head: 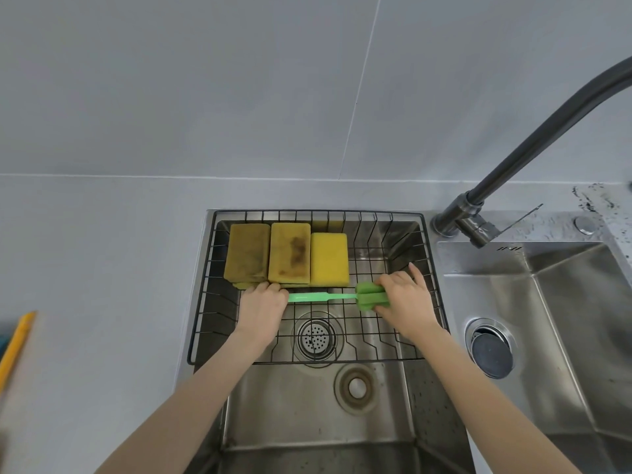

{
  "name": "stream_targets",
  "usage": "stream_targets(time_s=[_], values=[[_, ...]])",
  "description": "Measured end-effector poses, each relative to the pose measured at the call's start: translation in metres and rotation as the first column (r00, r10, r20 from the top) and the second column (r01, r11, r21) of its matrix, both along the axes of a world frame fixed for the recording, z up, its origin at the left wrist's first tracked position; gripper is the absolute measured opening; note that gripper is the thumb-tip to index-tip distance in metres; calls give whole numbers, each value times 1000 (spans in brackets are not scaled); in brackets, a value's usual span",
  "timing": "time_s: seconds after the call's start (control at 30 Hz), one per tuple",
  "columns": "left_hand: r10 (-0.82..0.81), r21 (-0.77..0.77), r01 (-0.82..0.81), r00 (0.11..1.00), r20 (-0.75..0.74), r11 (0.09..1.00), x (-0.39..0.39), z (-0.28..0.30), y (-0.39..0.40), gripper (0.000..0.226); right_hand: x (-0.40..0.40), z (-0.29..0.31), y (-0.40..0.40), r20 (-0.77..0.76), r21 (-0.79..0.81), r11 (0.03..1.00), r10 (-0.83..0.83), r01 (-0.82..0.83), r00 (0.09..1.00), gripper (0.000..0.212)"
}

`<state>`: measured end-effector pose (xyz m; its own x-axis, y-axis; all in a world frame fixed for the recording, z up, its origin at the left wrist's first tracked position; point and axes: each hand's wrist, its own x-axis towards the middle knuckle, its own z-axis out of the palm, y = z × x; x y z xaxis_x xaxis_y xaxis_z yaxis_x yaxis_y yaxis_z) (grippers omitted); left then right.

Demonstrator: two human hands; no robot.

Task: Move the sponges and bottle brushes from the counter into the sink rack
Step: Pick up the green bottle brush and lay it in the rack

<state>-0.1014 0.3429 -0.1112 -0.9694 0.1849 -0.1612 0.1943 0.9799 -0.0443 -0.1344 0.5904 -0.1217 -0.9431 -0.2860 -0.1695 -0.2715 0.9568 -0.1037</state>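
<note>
Sponges sit in the far half of the wire sink rack (205, 302), which spans the left basin (307, 422) of the steel double sink. Far left, on the grey counter (102, 268), a blurred yellow handle-like object (15, 343) lies at the frame edge; what it is cannot be told. Inside the rack, left to right: a dark, stained sponge (247, 252), a second stained sponge (290, 253) touching it, then a clean yellow sponge (329, 258) touching that one. More sponge edges show beneath the two stained ones, and another yellow piece (326, 223) shows behind the row by the rack's back wall. Just in front of the row, a green bottle brush (328, 297) lies across the rack, handle to the left, foam head to the right. Left hand (263, 307) is closed around the handle end, knuckles touching the front edge of the sponges. Right hand (405, 297) is wrapped on the foam head, index finger extended toward the rack's right wall. Hands are well apart, joined only by the brush. Below the rack floor, the drain strainer (316, 338) is visible between the forearms. Right of the rack: dark faucet (478, 213) on the sink deck, then the second basin (564, 302) with its drain stopper (490, 348).
</note>
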Motion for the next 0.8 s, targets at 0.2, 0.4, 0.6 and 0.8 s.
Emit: stream_targets(time_s=[0.2,0.4,0.6,0.8], values=[[8,27,-9,1000,21,1000,-4,0,3,40,1,-5,0,-36,-19,999,-35,34,999,33],[-14,7,14,1000,-27,1000,-3,-5,1,39,3,1,2,-60,-36,999,-27,25,998,33],[-65,-28,67,997,44,997,1,-16,-1,22,12,7,9,-25,-17,1000,-15,14,1000,31],[-26,-50,35,985,169,998,1,-21,-1,12,18,1,8,29,50,999,-11,10,1000,34]])
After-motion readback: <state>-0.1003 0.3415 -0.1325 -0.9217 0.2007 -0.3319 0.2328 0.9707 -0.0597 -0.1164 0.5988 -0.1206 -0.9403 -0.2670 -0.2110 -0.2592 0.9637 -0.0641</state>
